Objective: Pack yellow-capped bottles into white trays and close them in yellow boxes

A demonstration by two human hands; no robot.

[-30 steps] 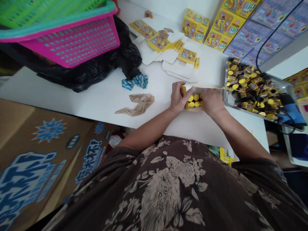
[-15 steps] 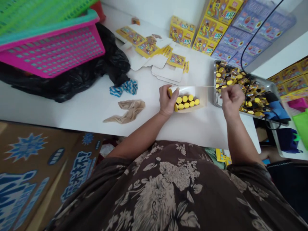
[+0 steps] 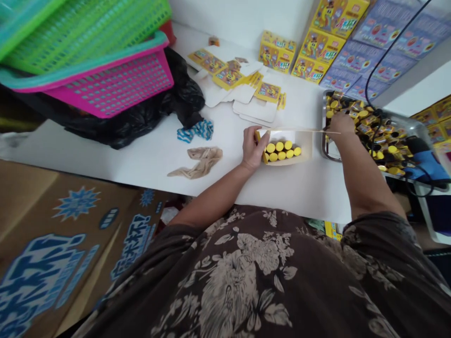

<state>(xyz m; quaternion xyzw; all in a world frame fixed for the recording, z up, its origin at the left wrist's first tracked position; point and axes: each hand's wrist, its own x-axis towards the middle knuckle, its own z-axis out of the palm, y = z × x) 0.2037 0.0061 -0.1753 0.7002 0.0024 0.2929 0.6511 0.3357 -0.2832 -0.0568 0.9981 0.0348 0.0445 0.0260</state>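
My left hand (image 3: 252, 148) grips the yellow end of an open white cardboard box (image 3: 298, 148) on the white table (image 3: 148, 171). Several small bottles with yellow caps (image 3: 280, 151) lie side by side in the box. Its thin lid flap sticks out to the right toward a metal tray (image 3: 326, 131). The tray is heaped with loose black-and-gold bottles (image 3: 378, 136). My right hand (image 3: 341, 124) is over the tray's near corner among those bottles, with its fingers hidden.
Stacked pink and green plastic baskets (image 3: 112, 82) rest on a black plastic bag (image 3: 151, 119) at upper left. Flat printed box blanks (image 3: 243, 80) lie behind my hands. Yellow and purple cartons (image 3: 338, 47) line the back. A blue corded tool (image 3: 426, 159) lies right of the tray.
My right hand has moved from beside the box further over the tray, and my forearm now stretches toward it. My left hand still holds the box.
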